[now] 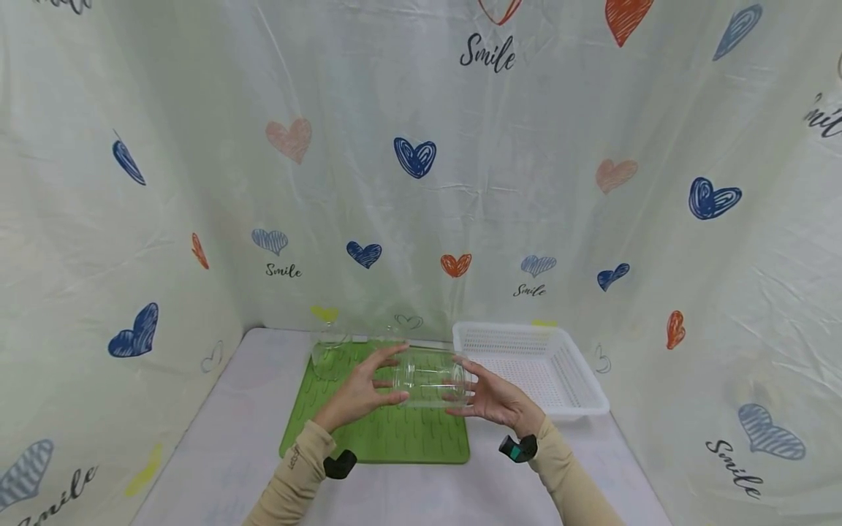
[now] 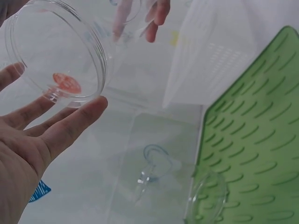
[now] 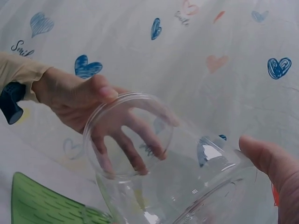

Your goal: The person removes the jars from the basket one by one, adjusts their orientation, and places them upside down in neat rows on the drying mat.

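Observation:
A clear, wide-mouthed jar [image 1: 430,391] lies sideways in the air between both hands, over a green ribbed mat [image 1: 395,442]. At its left end, the left hand [image 1: 362,391] grips the round rim, thumb below and fingers spread around it. The right hand [image 1: 496,398] holds the opposite end with its fingers and thumb around the wall. Through the jar's transparent side in the right wrist view, the left hand's fingers show behind the round end. Nothing shows inside the jar [image 2: 56,42] in the left wrist view.
A clear vessel [image 1: 327,358] is at the mat's back left corner, and another faint clear shape stands beside it at the back. A white perforated basket [image 1: 595,398] sits right of the mat. A heart-printed curtain [image 1: 421,212] encloses the white table [image 1: 224,416].

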A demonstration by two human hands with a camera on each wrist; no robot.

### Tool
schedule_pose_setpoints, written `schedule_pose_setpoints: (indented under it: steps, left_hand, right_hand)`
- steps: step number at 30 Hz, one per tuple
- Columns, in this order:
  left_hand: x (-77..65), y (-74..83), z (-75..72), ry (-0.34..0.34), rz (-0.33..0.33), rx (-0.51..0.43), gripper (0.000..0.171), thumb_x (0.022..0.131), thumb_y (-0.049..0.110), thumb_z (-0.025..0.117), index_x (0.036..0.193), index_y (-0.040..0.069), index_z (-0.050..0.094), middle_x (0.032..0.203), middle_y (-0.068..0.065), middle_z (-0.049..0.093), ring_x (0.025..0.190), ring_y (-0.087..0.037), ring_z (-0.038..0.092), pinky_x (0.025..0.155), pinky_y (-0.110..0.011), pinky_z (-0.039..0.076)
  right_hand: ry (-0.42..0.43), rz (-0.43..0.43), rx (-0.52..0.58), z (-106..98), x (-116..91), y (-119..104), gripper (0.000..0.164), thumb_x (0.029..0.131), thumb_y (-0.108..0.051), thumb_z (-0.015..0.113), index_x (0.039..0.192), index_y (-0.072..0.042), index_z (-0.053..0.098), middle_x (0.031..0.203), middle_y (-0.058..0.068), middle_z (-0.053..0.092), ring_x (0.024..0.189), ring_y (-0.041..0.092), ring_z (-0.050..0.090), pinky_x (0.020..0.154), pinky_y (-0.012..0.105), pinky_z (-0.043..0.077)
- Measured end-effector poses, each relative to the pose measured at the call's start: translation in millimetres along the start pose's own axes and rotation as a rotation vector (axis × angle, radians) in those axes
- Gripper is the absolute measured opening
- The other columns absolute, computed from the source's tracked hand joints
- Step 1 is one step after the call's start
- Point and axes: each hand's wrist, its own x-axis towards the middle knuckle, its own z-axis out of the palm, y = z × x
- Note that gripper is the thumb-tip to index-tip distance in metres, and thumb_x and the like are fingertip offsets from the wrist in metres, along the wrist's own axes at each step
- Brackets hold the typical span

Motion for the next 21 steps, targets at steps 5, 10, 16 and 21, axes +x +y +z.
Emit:
schedule_pose_setpoints:
  steps: [5,10,16,21]
  left_hand:
    - [-1.4,0.8,-0.7,-0.002,0.02,0.003,0.081,0.082,0.031,0.077,0.149,0.034,0.032,0.153,-0.001,0.032,0.131,-0.037,0.046,0.097,-0.051,0.05]
    - [-2.4,2.4,-2.3,0.008,0.045,0.029,0.08,0.083,0.028,0.077,0.148,0.039,0.032,0.152,0.0,0.035,0.136,-0.03,0.042,0.104,-0.052,0.044]
    - [-5.3,-3.6,-6.9,0.112,0.119,0.066,0.073,0.084,0.026,0.076,0.147,0.029,0.039,0.148,-0.002,0.041,0.13,-0.032,0.046,0.1,-0.052,0.047]
    - [-12.3,-16.7,-17.5,0.22,0.168,0.14,0.059,0.086,0.022,0.074,0.14,0.022,0.05,0.142,-0.006,0.049,0.122,-0.031,0.052,0.095,-0.048,0.051]
  right_hand:
    - [0.01,-0.008,-0.021,1,0,1,0.063,0.105,-0.033,0.039,0.156,-0.023,0.004,0.156,0.031,0.004,0.138,0.051,0.025,0.107,0.058,0.039]
    - [0.005,-0.006,-0.055,2,1,0,0.064,0.104,-0.034,0.039,0.156,-0.023,0.002,0.157,0.03,0.002,0.136,0.046,0.031,0.111,0.061,0.03]
    - [0.044,-0.028,-0.102,0,2,-1,0.066,0.103,-0.033,0.042,0.156,-0.022,0.004,0.157,0.029,0.003,0.141,0.052,0.019,0.108,0.059,0.036]
    - [0.107,-0.069,-0.167,-1,3,-7,0.067,0.101,-0.034,0.047,0.155,-0.021,0.008,0.155,0.027,0.012,0.141,0.052,0.018,0.106,0.06,0.038]
